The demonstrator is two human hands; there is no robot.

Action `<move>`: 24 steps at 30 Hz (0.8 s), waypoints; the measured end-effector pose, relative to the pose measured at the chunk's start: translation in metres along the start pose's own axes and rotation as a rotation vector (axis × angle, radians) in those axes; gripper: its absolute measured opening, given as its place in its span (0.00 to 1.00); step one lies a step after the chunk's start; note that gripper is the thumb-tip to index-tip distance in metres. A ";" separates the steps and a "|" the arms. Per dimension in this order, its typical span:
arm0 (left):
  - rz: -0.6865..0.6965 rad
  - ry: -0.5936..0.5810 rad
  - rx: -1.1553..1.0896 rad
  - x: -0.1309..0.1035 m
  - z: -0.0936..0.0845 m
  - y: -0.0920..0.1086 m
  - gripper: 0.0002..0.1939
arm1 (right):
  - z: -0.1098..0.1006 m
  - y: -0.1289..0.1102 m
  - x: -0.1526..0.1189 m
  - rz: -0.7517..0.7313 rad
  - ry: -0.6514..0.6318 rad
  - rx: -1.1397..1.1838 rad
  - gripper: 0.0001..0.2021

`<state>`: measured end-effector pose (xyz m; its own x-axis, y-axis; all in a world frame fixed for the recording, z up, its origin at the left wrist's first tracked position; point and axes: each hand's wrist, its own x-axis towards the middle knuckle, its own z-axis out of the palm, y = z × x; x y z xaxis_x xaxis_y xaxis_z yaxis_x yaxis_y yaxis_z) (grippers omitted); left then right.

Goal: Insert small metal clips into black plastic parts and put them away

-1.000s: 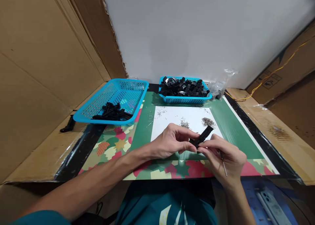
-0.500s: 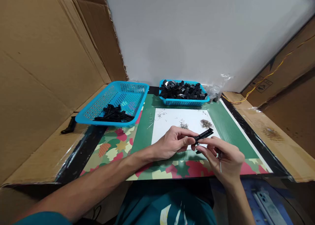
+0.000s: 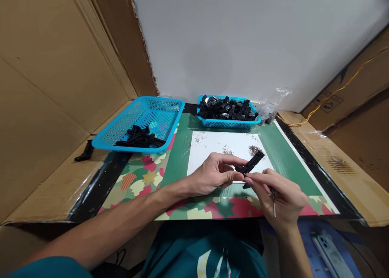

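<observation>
My left hand (image 3: pixel 214 174) is closed on a long black plastic part (image 3: pixel 254 161), holding it between thumb and fingers above the white sheet. The part points up and to the right. At its lower end, my right hand (image 3: pixel 281 193) pinches with thumb and forefinger; what lies between those fingertips is too small to make out. A thin metal tool (image 3: pixel 274 207) is tucked in the curled fingers of my right hand, its shaft pointing down. Another black piece (image 3: pixel 246 186) shows just below the fingertips, partly hidden.
A white sheet (image 3: pixel 200 160) bears piles of tiny metal pieces (image 3: pixel 255 150). Behind it stands a blue basket (image 3: pixel 229 124) heaped with black pieces. At left, another blue basket (image 3: pixel 103 142) holds long black parts. One black part (image 3: pixel 85 151) lies beside it. Cardboard walls (image 3: pixel 60 67) flank the table.
The black part has turned in my left hand, now showing a wider side and pointing up more steeply. My right hand has shifted slightly right, its fingertips still at the part's lower end.
</observation>
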<state>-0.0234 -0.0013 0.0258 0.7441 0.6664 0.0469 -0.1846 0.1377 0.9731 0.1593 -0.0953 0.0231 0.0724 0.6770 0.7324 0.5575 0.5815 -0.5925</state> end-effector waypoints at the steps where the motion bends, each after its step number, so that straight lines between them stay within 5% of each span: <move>1: 0.006 0.016 -0.005 0.001 0.000 -0.001 0.31 | 0.000 0.000 -0.001 0.001 0.000 -0.006 0.10; 16: 0.112 0.005 0.175 0.000 -0.004 0.005 0.20 | -0.012 -0.002 0.015 0.003 -0.161 -0.012 0.05; 24: -0.045 -0.115 0.124 -0.002 -0.008 0.002 0.25 | -0.014 0.001 0.016 0.018 -0.153 0.079 0.06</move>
<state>-0.0300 0.0035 0.0260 0.8198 0.5722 0.0216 -0.0743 0.0689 0.9949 0.1725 -0.0898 0.0387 -0.0484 0.7451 0.6652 0.4902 0.5980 -0.6341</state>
